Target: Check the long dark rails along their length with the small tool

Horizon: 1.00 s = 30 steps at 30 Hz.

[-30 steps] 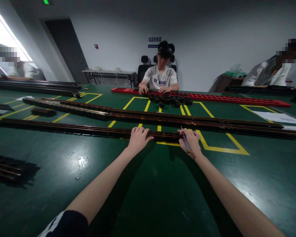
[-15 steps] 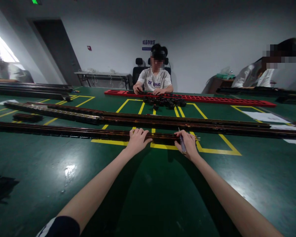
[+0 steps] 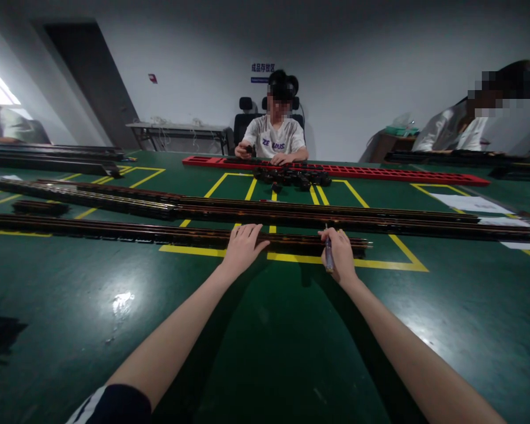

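Note:
A long bundle of dark, glossy strips (image 3: 194, 237) lies across the green table in front of me. My left hand (image 3: 244, 246) rests on top of it, fingers stretched over the strips and thumb spread to the right. Close to the bundle's right end is my right hand (image 3: 341, 254), closed around a slim screwdriver (image 3: 329, 259) with a translucent purplish handle. Its thin tip points away from me, over the strips. The right fingertips reach the bundle, but whether they also grip it I cannot tell.
Behind lie longer dark strips (image 3: 291, 213), with a short bundle (image 3: 39, 207) at left. Across the table, a person (image 3: 276, 138) handles small black parts (image 3: 291, 176) beside a red slotted rail (image 3: 401, 174). White papers (image 3: 468, 204) lie right; dark pieces (image 3: 0, 335) sit near left.
The bundle has slid to the right, so its end sticks out farther past my right hand. My right hand has shifted slightly right. The person opposite has raised a hand with a small dark piece.

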Tool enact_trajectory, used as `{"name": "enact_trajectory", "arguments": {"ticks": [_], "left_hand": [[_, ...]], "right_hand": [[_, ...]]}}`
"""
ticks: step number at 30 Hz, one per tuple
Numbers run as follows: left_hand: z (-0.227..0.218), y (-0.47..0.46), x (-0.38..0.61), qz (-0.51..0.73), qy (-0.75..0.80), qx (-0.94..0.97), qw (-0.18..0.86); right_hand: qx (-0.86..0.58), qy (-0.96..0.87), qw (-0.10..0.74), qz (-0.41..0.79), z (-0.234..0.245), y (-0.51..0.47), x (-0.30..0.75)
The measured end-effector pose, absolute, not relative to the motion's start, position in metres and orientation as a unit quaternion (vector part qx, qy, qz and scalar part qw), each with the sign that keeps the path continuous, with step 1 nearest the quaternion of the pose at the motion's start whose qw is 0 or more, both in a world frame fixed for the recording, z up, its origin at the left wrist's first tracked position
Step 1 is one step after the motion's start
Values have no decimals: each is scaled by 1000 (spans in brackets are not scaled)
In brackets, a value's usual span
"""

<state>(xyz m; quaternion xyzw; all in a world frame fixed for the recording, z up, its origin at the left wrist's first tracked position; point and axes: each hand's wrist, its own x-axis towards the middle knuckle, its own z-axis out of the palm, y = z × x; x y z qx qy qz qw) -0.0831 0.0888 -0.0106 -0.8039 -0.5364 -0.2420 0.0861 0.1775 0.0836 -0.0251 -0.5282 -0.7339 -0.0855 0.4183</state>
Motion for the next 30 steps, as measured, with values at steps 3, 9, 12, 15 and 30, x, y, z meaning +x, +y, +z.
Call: {"name": "enact_trajectory", "arguments": {"ticks": [3,9,12,15,30], "left_hand": [[-11,88,-82,-244,-557,-785,119],[-12,88,-82,-234,-557,-788,119],[-12,88,-82,-230,-558,-790,112],[-11,87,-82,-230,-555,-791,112],[-12,88,-81,-224,-561,-788,117]], "right_hand": [[-530,-741,402,-93,-26,82,181],[-517,-761,374,-119,-23,78,172],[-543,-755,346,-128,-21,76,169],[-574,-734,345,-115,-20,75,167],[-584,-696,407,-90,-25,79,178]]}}
